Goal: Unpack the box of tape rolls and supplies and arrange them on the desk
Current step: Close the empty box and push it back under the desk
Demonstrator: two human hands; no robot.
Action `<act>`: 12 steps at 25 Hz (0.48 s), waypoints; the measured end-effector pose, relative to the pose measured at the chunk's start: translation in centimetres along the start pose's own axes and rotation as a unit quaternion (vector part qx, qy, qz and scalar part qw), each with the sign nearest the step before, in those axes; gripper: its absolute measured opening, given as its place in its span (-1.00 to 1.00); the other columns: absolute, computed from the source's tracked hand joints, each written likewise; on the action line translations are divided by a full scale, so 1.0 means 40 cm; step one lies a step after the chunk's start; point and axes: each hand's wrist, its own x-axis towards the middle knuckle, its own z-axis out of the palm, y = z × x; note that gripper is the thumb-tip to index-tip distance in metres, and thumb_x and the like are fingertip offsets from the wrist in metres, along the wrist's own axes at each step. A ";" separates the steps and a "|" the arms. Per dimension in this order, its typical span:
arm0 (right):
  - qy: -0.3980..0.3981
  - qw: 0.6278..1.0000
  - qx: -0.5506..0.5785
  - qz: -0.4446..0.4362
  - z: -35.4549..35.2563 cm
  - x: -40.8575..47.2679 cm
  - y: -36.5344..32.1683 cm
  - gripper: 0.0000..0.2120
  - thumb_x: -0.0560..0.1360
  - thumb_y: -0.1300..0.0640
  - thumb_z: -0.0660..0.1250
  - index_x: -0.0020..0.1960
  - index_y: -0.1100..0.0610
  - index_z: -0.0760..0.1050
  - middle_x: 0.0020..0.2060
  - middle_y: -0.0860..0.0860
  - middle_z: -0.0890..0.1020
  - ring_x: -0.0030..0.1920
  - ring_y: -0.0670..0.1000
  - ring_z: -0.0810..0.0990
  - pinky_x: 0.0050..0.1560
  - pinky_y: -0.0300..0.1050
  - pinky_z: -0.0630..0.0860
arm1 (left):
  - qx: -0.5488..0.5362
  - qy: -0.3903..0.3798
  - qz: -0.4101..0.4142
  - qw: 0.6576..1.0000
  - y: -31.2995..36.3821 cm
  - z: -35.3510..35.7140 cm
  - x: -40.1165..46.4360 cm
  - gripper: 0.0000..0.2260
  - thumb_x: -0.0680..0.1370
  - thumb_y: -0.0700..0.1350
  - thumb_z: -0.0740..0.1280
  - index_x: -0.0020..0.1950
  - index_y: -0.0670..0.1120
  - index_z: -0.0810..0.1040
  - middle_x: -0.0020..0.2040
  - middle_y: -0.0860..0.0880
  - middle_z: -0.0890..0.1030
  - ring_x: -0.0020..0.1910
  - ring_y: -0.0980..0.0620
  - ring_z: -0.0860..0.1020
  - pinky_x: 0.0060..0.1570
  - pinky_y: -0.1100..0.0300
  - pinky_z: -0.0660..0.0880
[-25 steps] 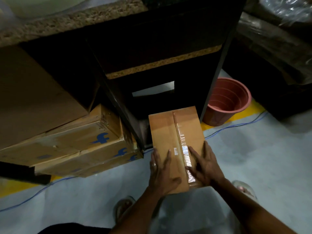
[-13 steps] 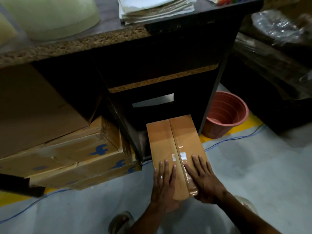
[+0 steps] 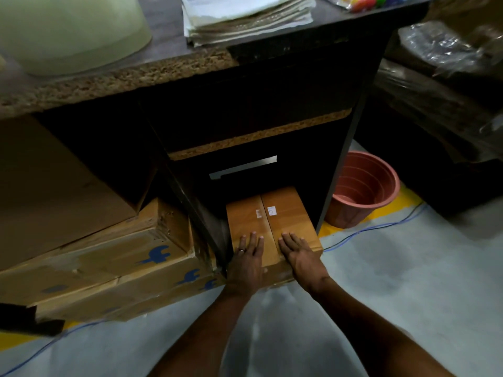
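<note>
Pointing lengthwise into desk (image 3: 190,63) opening, box (image 3: 272,221), left hand (image 3: 249,257), right hand (image 3: 298,254) flat on top

I am in a storeroom or packing area of a warehouse-type workplace. The floor (image 3: 381,281) is pale painted concrete with a yellow marking line (image 3: 402,202) across it, and a thin blue cable (image 3: 362,232) runs loose over it. A worn dark desk (image 3: 174,69) with exposed chipboard edges carries a stack of papers (image 3: 245,17). Under and beside the desk, printed shipping cartons (image 3: 109,262) are stacked flat, bearing a blue logo. A terracotta-coloured plastic bucket (image 3: 364,189) stands on the floor by the desk. At right, bulky goods wrapped in clear plastic sheeting (image 3: 441,85) are piled. Lighting is dim.
</note>
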 end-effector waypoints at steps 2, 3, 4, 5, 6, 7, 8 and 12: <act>0.036 0.999 0.026 0.006 0.003 0.003 -0.006 -0.32 0.60 0.23 0.21 0.60 0.19 -0.07 0.59 0.15 -0.04 0.59 0.17 -0.05 0.56 0.06 -0.08 | 0.021 0.014 -0.001 1.000 0.006 -0.008 0.000 -0.15 0.59 0.01 0.32 0.61 -0.07 -0.26 0.61 -0.10 -0.28 0.60 -0.20 -0.19 0.55 -0.11 0.05; 0.074 0.996 0.046 0.012 0.009 -0.004 -0.009 -0.31 0.56 0.24 0.29 0.59 0.20 0.02 0.57 0.18 0.07 0.57 0.19 0.05 0.55 0.08 0.04 | 0.034 0.026 0.005 0.999 0.017 -0.004 -0.010 -0.14 0.59 -0.04 0.33 0.60 -0.11 -0.27 0.60 -0.13 -0.30 0.59 -0.21 -0.20 0.55 -0.12 0.00; 0.109 0.991 0.067 0.025 0.016 -0.017 -0.012 -0.32 0.51 0.24 0.38 0.55 0.20 0.16 0.52 0.20 0.22 0.52 0.21 0.20 0.51 0.09 0.22 | 0.041 0.040 0.013 0.998 0.032 0.012 -0.029 -0.14 0.58 -0.09 0.33 0.60 -0.14 -0.28 0.59 -0.16 -0.31 0.59 -0.22 -0.21 0.56 -0.12 -0.03; 0.139 0.986 0.089 0.036 0.028 -0.031 -0.015 -0.34 0.45 0.24 0.45 0.49 0.19 0.28 0.43 0.20 0.36 0.42 0.20 0.35 0.39 0.07 0.42 | 0.044 0.054 0.018 0.997 0.048 0.035 -0.054 -0.14 0.56 -0.12 0.33 0.59 -0.17 -0.27 0.59 -0.18 -0.30 0.59 -0.22 -0.21 0.57 -0.13 -0.04; 0.161 0.980 0.106 0.044 0.044 -0.045 -0.016 -0.37 0.41 0.24 0.48 0.42 0.17 0.36 0.33 0.17 0.44 0.32 0.17 0.44 0.24 0.02 0.53 | 0.038 0.070 0.020 0.997 0.060 0.059 -0.081 -0.13 0.53 -0.14 0.35 0.60 -0.19 -0.22 0.60 -0.19 -0.26 0.59 -0.22 -0.17 0.56 -0.14 0.01; 0.173 0.976 0.122 0.046 0.060 -0.059 -0.017 -0.40 0.39 0.28 0.48 0.39 0.18 0.40 0.27 0.15 0.46 0.25 0.14 0.47 0.14 -0.02 0.57 | 0.025 0.080 0.019 0.996 0.066 0.085 -0.104 -0.11 0.46 -0.16 0.38 0.61 -0.20 -0.13 0.61 -0.20 -0.18 0.60 -0.21 -0.11 0.54 -0.14 0.08; 0.185 0.974 0.128 0.040 0.080 -0.071 -0.016 -0.41 0.38 0.33 0.46 0.38 0.20 0.41 0.26 0.15 0.47 0.23 0.14 0.48 0.11 -0.01 0.58 | 0.011 0.086 0.017 0.996 0.067 0.110 -0.121 -0.09 0.40 -0.17 0.42 0.61 -0.21 -0.05 0.62 -0.21 -0.11 0.60 -0.21 -0.04 0.53 -0.14 0.13; 0.153 0.982 0.100 0.038 0.155 -0.100 -0.019 -0.24 0.38 0.38 0.39 0.53 0.27 0.21 0.50 0.23 0.28 0.51 0.27 0.23 0.34 0.21 0.43 | 0.016 0.059 0.011 0.998 0.070 0.133 -0.134 -0.09 0.39 -0.14 0.42 0.61 -0.22 -0.02 0.62 -0.22 -0.10 0.60 -0.22 -0.03 0.54 -0.11 0.06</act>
